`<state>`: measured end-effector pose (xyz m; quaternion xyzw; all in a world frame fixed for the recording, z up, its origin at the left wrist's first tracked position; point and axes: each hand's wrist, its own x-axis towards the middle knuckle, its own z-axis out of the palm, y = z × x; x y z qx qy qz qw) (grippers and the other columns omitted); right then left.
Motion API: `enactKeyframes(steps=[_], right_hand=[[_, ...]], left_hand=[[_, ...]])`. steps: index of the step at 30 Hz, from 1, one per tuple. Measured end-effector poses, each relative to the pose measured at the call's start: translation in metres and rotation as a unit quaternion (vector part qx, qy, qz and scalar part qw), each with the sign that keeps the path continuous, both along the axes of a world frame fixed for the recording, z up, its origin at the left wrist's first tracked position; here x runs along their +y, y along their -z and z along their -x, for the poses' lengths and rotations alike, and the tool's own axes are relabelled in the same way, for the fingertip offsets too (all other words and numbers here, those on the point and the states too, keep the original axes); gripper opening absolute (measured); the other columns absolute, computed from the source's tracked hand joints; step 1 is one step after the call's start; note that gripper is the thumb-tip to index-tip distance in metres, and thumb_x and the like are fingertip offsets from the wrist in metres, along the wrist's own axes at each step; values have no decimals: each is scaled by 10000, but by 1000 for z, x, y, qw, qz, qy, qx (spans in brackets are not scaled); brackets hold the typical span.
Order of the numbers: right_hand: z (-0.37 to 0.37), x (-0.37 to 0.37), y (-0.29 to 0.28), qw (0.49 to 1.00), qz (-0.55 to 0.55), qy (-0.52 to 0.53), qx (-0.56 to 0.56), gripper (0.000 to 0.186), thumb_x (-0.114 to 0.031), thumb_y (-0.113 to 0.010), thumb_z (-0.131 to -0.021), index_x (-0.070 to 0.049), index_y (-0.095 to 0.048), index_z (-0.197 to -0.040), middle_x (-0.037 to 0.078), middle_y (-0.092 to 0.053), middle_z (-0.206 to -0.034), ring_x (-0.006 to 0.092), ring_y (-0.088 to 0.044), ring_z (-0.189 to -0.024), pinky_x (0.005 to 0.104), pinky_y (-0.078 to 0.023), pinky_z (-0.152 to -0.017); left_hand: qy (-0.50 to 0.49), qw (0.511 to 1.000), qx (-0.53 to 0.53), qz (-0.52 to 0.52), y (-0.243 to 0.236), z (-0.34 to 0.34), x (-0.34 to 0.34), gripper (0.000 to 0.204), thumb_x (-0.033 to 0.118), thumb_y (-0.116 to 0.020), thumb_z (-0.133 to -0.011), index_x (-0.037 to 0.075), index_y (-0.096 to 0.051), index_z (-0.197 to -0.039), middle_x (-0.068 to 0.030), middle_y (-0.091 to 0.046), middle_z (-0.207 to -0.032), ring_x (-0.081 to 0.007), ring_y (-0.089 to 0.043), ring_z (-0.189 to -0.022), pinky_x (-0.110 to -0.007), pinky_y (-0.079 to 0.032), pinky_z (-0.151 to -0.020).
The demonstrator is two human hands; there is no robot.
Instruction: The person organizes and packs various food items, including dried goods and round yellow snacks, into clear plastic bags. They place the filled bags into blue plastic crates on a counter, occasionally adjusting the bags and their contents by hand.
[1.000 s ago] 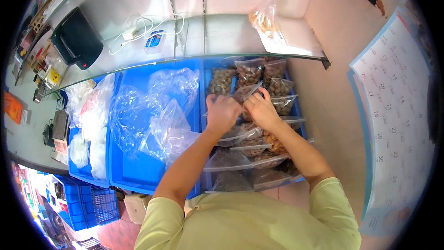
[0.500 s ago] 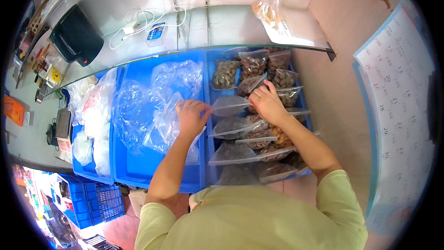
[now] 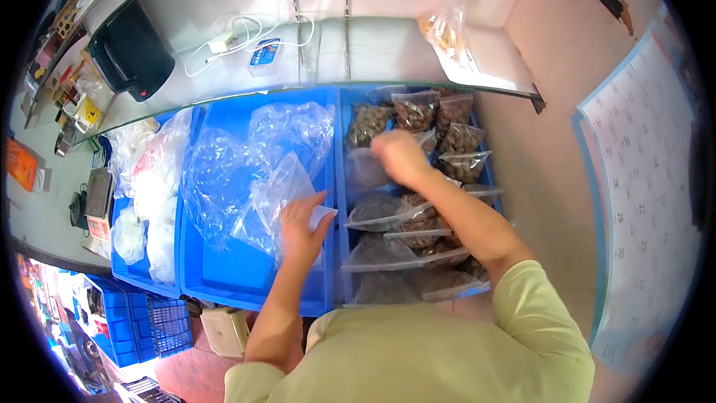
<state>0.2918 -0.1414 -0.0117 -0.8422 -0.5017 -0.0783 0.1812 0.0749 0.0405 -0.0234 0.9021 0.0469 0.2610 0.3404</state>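
Observation:
My left hand (image 3: 302, 220) is at the near right of the middle blue tray (image 3: 224, 272), fingers closed on a translucent plastic bag (image 3: 323, 215) beside loose clear plastic (image 3: 216, 179). My right hand (image 3: 397, 155) is blurred over the upper left of the right blue tray (image 3: 340, 134), its fingers curled beside a flat translucent bag (image 3: 364, 170); whether they grip it, I cannot tell. That tray holds several zip bags of brown and tan dried goods (image 3: 462, 164).
A glass shelf (image 3: 373, 83) runs behind the trays, with a black kettle (image 3: 130, 52), white cable (image 3: 224, 43) and small box (image 3: 265, 52). A left tray holds white bags (image 3: 160, 224). A paper calendar (image 3: 630, 194) hangs right; blue crates (image 3: 127, 325) stand lower left.
My left hand left the zip bags, moved left into the middle tray and closed on plastic. My right hand has moved up and left over the bags.

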Motion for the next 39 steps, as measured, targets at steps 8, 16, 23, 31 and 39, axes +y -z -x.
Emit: enactKeyframes(steps=[8, 16, 23, 31, 39], right_hand=[[-5, -6, -20, 986, 87, -117, 84, 39, -100, -627, -875, -73, -613, -851, 108, -660, -832, 309, -650, -873, 427, -498, -886], [40, -12, -72, 963, 52, 84, 249, 118, -134, -617, -951, -51, -657, -1026, 63, -663, -939, 149, -624, -906, 318, -488, -859], [133, -170, -69, 935, -196, 288, 67, 298, 0, -630, -904, -38, -593, -1197, 71, -654, -1019, 145, -608, -955, 285, -479, -875], [210, -239, -54, 866, -219, 444, 73, 166, -76, -664, -887, -9, -668, -1039, 94, -668, -1057, 211, -633, -978, 313, -483, -879], [115, -178, -4, 918, -36, 374, 127, 217, -220, -682, -886, -22, -680, -974, 152, -691, -958, 289, -652, -916, 375, -493, -835]], left_hand=[[-207, 972, 42, 100, 26, 138, 26, 270, 36, -695, -830, 20, -673, -1099, -138, -662, -1072, -308, -576, -1025, -390, -438, -931], [-203, 975, 63, 65, 68, 163, 20, 243, 54, -674, -851, 35, -676, -1094, -132, -650, -1106, -316, -557, -1052, -404, -431, -943], [-29, 991, 58, 119, 36, 150, -27, 256, 73, -724, -806, 58, -691, -1059, -124, -643, -1111, -323, -558, -1049, -407, -442, -925], [155, 988, 7, 29, -23, 81, -68, 304, 73, -773, -753, 74, -697, -1047, -104, -641, -1118, -331, -567, -1064, -418, -458, -903], [226, 974, 11, -21, -52, 61, -88, 282, 80, -765, -767, 82, -698, -1041, -110, -638, -1131, -343, -566, -1089, -428, -456, -924]])
